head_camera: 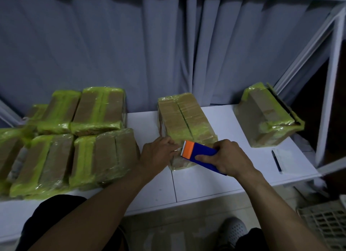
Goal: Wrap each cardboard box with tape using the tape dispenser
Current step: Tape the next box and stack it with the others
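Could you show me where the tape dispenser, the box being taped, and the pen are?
tape dispenser (202,154), head view, on its blue body.
box being taped (184,117), head view, on its top face.
pen (276,161), head view, on the middle of its barrel.

Your blue-and-orange plastic tape dispenser (202,153) looks smooth and matt. The brown cardboard box (179,115) beneath it wears glossy, crinkled yellow-green tape (198,131). Behind that box hangs a grey cloth curtain (112,44); under it, the white counter (206,181) is smooth.

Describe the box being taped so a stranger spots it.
On the white table, one box sits alone between the left cluster and the rightmost box. Only it has the left hand at its near end and the right hand holding a blue tape dispenser.
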A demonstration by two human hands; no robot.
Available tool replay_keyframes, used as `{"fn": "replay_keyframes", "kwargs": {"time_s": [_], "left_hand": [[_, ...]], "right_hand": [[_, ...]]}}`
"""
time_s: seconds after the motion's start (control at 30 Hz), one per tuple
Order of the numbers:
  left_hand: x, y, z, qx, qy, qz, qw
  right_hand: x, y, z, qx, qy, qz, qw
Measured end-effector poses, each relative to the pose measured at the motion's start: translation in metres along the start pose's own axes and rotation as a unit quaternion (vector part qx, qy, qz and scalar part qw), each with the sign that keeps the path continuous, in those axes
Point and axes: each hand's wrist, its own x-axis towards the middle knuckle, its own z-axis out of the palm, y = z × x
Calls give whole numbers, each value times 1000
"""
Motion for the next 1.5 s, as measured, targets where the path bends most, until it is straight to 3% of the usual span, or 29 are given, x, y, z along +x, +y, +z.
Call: {"fn": "replay_keyframes", "kwargs": {"time_s": [0.13,0.43,0.57,0.73,1.13,1.23,1.5], "left_hand": [[-1,-15,2,-56,-17,-38,998],[-6,-16,2,-102,-20,-27,994],[-7,-14,3,-26,-16,1,1000],[-3,7,-4,-20,-53,6,998],[9,3,3,-76,-33,5,997],[16,-2,-10,-40,-75,-6,996],[15,-6,-30,-18,-92,29,995]], "right_hand": [[-10,7,-12,-13,-17,-3,1000],[-14,17,-17,-62,39,30,997],[-7,16,-11,-71,39,29,996],[0,18,-8,-59,33,40,997],[-7,16,-7,-21,3,29,999],[-18,12,-10,5,-22,13,1000],[-29,17,-23,-23,16,32,999]]}}
